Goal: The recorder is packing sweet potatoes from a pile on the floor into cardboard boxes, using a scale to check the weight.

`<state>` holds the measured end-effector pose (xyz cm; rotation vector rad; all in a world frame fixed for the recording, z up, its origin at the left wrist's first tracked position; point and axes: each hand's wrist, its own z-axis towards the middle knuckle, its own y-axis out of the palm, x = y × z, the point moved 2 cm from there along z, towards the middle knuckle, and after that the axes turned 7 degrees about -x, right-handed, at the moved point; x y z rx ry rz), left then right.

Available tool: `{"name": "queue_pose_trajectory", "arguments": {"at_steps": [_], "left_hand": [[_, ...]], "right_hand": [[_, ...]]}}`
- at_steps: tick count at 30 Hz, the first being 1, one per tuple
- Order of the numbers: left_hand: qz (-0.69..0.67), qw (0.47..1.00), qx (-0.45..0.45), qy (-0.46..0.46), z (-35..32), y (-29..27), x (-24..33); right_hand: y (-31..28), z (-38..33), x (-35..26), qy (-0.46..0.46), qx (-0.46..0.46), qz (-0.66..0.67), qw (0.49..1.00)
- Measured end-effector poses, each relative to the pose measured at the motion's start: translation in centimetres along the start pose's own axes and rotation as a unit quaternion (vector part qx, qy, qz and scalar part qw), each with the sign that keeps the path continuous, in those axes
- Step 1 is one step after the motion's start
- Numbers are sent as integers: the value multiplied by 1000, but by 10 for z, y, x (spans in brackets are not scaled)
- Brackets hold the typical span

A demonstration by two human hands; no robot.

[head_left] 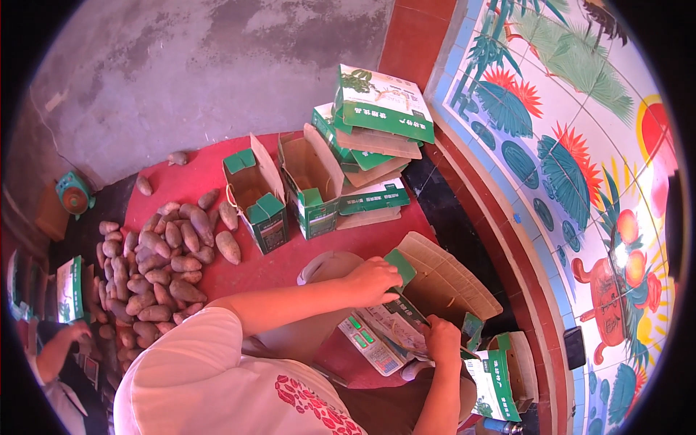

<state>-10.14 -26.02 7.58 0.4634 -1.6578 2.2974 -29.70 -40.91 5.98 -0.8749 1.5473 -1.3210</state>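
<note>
Both my left hand (373,279) and right hand (442,339) grip the green carton's (428,297) flaps closed-fisted; yanking unevenly could tear the cardboard.

White short-sleeved shirt, bare forearms and hands

The person wears a white top with short sleeves ending above the elbow; a red patterned print of small leaf-like shapes runs across the front near the lower edge of the view. Both forearms are bare, without watch, bracelet or gloves, and the left hand (373,279) and right hand (442,339) show no rings.
</note>
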Motion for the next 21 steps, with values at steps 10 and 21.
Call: {"name": "queue_pose_trajectory", "arguments": {"at_steps": [10, 21], "left_hand": [[88, 968, 170, -164, -145, -44, -81], [-2, 697, -312, -646, -480, 98, -129]], "right_hand": [[-11, 5, -9, 37, -31, 31, 998], [-18, 10, -17, 13, 51, 124, 991]]}}
